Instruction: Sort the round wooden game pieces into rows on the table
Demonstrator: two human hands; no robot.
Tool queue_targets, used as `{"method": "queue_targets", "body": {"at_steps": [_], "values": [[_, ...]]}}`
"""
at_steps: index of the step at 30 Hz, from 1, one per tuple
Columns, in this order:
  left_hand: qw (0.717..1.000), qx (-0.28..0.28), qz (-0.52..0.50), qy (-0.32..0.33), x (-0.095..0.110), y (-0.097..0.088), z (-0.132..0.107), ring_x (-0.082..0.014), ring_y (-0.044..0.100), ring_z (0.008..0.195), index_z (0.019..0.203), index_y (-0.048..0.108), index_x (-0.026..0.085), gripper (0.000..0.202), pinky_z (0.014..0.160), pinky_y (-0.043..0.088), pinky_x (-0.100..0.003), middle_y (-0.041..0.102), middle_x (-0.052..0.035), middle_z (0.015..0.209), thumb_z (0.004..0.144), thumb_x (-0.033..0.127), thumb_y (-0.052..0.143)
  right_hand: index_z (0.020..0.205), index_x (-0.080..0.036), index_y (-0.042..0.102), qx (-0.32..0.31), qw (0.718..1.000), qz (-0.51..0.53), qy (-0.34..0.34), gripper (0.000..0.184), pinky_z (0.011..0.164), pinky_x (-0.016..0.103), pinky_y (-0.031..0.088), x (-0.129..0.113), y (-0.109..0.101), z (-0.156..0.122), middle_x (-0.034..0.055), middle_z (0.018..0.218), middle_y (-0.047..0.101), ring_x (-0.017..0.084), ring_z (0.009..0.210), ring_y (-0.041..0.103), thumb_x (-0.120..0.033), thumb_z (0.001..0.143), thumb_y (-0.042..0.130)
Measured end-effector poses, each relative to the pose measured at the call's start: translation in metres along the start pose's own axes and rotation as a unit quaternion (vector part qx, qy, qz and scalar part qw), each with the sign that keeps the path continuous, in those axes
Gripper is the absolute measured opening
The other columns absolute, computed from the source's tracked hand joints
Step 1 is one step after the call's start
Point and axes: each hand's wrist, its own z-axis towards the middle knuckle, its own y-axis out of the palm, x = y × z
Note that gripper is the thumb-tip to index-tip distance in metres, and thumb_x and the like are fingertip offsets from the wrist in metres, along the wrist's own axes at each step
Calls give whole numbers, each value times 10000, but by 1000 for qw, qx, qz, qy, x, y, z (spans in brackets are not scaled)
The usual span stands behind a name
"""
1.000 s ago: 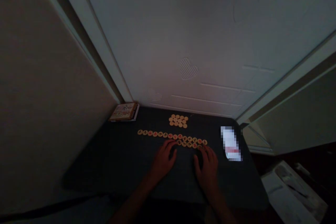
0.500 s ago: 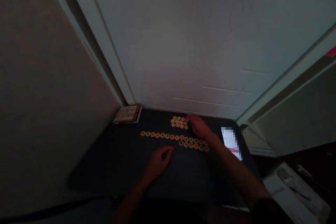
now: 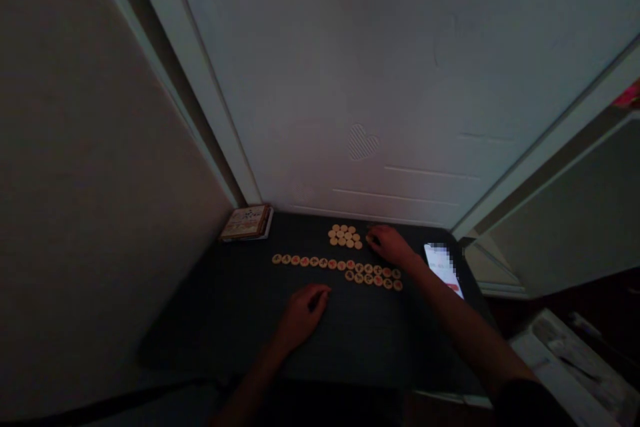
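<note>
My right hand [image 3: 391, 244] is closed at the right of a cluster of face-down Chinese chess pieces [image 3: 345, 235], a pale round piece [image 3: 369, 239] pinched at its fingertips. Nearer to me runs a long row of face-up pieces [image 3: 323, 263] with red and dark characters. A shorter second row [image 3: 369, 279] lies against the right half of it. My left hand [image 3: 301, 315] rests on the dark table below the long row, its fingers curled and thumb tip meeting them, with nothing visible inside.
A stack of boxes or books [image 3: 247, 223] sits at the table's [image 3: 210, 313] back left corner. On the right lies a lit phone [image 3: 442, 268], partly behind my right forearm. A white wall panel [image 3: 310, 113] rises behind the table. White boxes [image 3: 565, 360] stand at lower right.
My right hand has drawn a piece away from the cluster's back right corner, moving right and slightly nearer. My left hand stays in place. The camera view has shifted a little.
</note>
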Motion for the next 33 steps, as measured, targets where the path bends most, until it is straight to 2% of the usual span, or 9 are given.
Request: {"method": "queue_targets", "body": {"at_steps": [4,8,11,14,16,18,23,27,33], "values": [[1000,-4,18,15,-1,1,-2,-182,712,883,1060,715,264,215,838,579,-326,756,-22,990,973,315,524,979,-177,720,0,1000,4,13,142,887,288,466,-2,-1,1,87,1041,731,197,975,651,-204,943,585],[999,-4,28,26,-1,1,-2,-192,707,919,1054,715,267,212,858,573,-341,751,-27,1005,970,303,523,966,-183,716,12,999,22,28,142,851,276,471,-6,-4,0,73,985,728,190,921,654,-166,927,581],[999,-9,29,27,0,1,-2,-194,708,908,1051,715,263,213,853,576,-346,752,-31,1004,969,308,524,1073,-185,701,38,997,47,38,206,877,286,482,-18,-7,-9,74,1047,715,189,958,656,-150,914,575],[999,-13,27,26,0,1,-2,-196,709,909,1064,710,262,220,863,577,-355,752,-35,1014,975,317,517,1204,-198,660,66,994,80,37,298,910,303,501,-44,-6,-29,73,1128,692,183,1005,658,-171,925,558],[999,-10,23,27,0,1,-2,-198,708,916,1068,708,260,224,864,578,-358,751,-40,1021,977,317,511,1242,-227,644,80,990,110,26,320,907,311,519,-68,1,-48,62,1146,688,177,1020,661,-194,945,529],[999,-5,17,29,0,2,-2,-200,708,917,1070,707,258,231,865,580,-361,751,-43,1023,980,318,503,1210,-253,665,115,971,211,10,297,894,328,536,-94,12,-69,55,1146,693,184,1023,663,-210,942,544],[999,-1,15,39,1,3,-3,-210,699,974,1059,711,256,226,905,567,-379,752,-46,1041,974,315,510,1093,-253,711,162,922,345,64,222,840,330,574,-141,44,-104,54,1079,700,185,942,688,-227,924,569],[999,-9,22,41,3,2,-6,-202,693,962,1078,708,265,213,904,555,-375,752,-30,1045,971,323,532,1085,-241,706,171,892,408,94,213,787,308,602,-157,62,-104,56,1076,702,174,878,712,-257,905,594],[999,-15,22,39,3,2,-9,-191,684,910,1114,695,280,221,880,548,-367,749,-17,1050,972,362,546,1089,-236,708,178,889,407,114,211,808,345,613,-162,75,-97,55,1003,754,207,878,733,-301,929,587]]}}
